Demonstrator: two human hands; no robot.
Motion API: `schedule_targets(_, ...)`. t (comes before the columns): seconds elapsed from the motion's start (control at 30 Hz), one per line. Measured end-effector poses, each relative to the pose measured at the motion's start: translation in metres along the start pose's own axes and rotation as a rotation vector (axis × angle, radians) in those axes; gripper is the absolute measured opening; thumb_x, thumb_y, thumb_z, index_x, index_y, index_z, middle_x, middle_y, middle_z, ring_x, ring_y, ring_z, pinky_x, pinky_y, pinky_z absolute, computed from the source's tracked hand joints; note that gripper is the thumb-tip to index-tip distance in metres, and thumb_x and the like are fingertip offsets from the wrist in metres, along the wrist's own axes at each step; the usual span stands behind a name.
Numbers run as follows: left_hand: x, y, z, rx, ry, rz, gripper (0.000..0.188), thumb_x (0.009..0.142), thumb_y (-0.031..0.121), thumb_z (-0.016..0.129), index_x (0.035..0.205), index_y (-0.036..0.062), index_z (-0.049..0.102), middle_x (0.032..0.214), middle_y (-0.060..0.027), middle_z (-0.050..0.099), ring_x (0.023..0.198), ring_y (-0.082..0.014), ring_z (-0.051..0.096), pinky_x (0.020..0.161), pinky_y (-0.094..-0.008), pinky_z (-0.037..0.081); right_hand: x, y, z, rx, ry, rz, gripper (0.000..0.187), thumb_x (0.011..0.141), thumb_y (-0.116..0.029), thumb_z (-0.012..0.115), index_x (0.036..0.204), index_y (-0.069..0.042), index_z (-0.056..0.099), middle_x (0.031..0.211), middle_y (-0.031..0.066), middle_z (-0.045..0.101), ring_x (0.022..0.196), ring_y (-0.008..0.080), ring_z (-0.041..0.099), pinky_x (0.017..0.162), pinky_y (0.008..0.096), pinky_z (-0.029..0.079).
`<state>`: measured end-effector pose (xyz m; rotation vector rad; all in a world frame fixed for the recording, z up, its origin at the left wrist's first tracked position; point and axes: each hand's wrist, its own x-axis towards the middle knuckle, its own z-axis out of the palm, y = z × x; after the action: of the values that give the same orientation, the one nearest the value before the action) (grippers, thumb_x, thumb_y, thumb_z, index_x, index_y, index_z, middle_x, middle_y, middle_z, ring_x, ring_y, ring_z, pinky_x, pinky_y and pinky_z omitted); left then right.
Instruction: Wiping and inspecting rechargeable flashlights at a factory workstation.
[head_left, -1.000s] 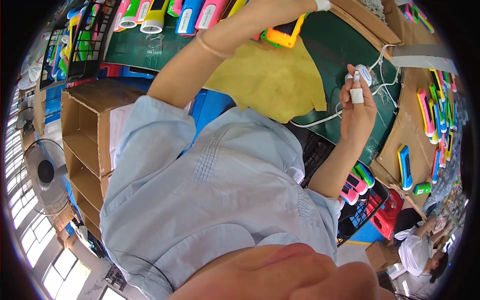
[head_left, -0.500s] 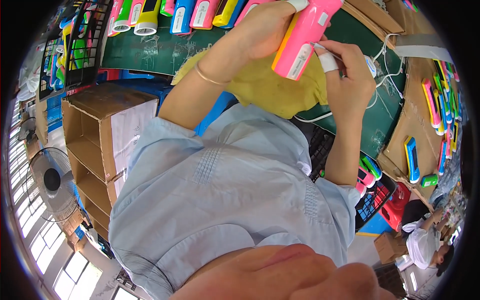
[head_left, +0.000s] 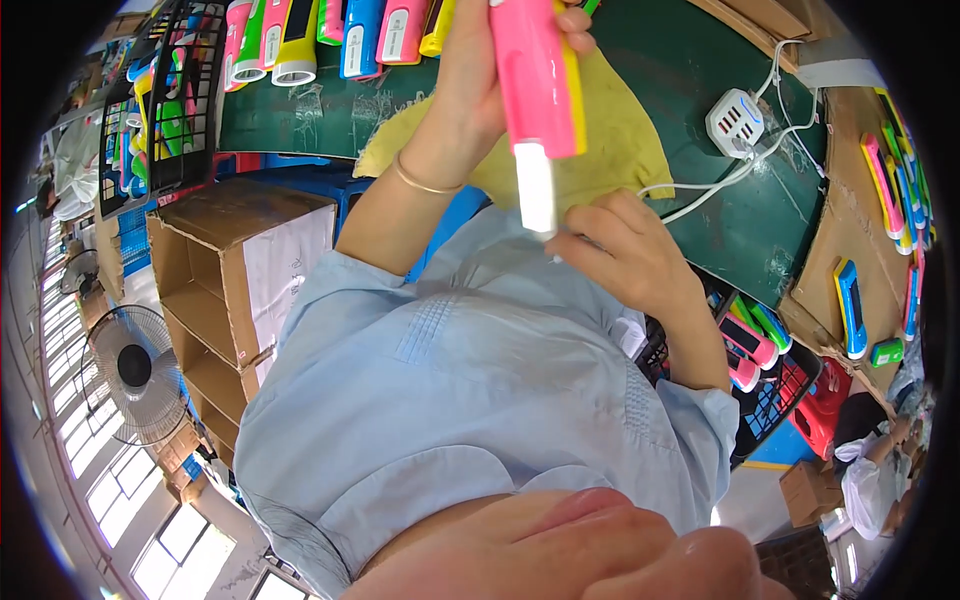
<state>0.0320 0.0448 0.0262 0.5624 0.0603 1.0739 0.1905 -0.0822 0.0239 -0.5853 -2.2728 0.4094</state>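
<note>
A pink flashlight (head_left: pixel 535 75) with a yellow side is in my left hand (head_left: pixel 472 70), whose fingers wrap round its far part. Out of its near end sticks a bright white pull-out lamp (head_left: pixel 537 195), pointing toward my body. My right hand (head_left: pixel 635 255) has its fingers curled and pinched at the tip of that lamp. Beneath the flashlight a yellow cloth (head_left: pixel 620 130) spreads over the green tabletop (head_left: pixel 660 60) and hangs past its near edge.
Several colourful flashlights (head_left: pixel 362 40) line the table's far left, beside a black basket (head_left: pixel 185 110). A white charging hub (head_left: pixel 735 122) with cables stands right. More flashlights (head_left: pixel 850 308) lie on cardboard. A cardboard shelf (head_left: pixel 215 270) and a fan (head_left: pixel 132 366) are at left.
The flashlight has moved left and turned, and its white lamp now extends from the near end. My right hand has moved down from the flashlight's side to the lamp's tip.
</note>
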Motion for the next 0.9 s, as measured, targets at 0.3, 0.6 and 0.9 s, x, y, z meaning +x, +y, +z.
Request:
schedule_targets(0.3,-0.019,-0.032,0.005,-0.07,-0.163,0.168,0.055,0.087,0.05,0.05,0.106,-0.0013,0.049,0.089,-0.0136,0.059,0.082,-0.0239,0.058,0.074,-0.0373,0.048,0.024,-0.001,0.028,-0.252,0.554,0.417,0.057,0.051,-0.014,0.077,0.105,-0.005,0.059,0.074,0.0043,0.048,0.061,0.0176,0.052,0.046,0.0277,0.042)
schedule_targets(0.6,-0.063,-0.013,0.023,1.288,-0.29,0.116,0.058,0.069,0.031,0.074,0.113,0.0,0.051,0.103,-0.0121,0.06,0.092,-0.0191,0.059,0.084,-0.0308,0.046,-0.016,0.023,0.019,0.415,0.375,0.771,0.048,0.072,-0.009,0.065,0.117,-0.005,0.051,0.086,0.0095,0.048,0.08,0.0202,0.051,0.068,0.0263,0.042)
schedule_targets(0.9,-0.071,-0.026,0.021,1.444,0.057,0.162,0.076,0.075,0.028,0.072,0.129,-0.0028,0.029,0.107,-0.0173,0.056,0.097,-0.0302,0.058,0.082,-0.0354,0.046,-0.03,0.014,-0.009,0.591,0.416,0.947,0.021,0.092,-0.015,0.047,0.082,0.001,0.057,0.075,0.0017,0.055,0.069,0.0068,0.047,0.06,0.0207,0.037)
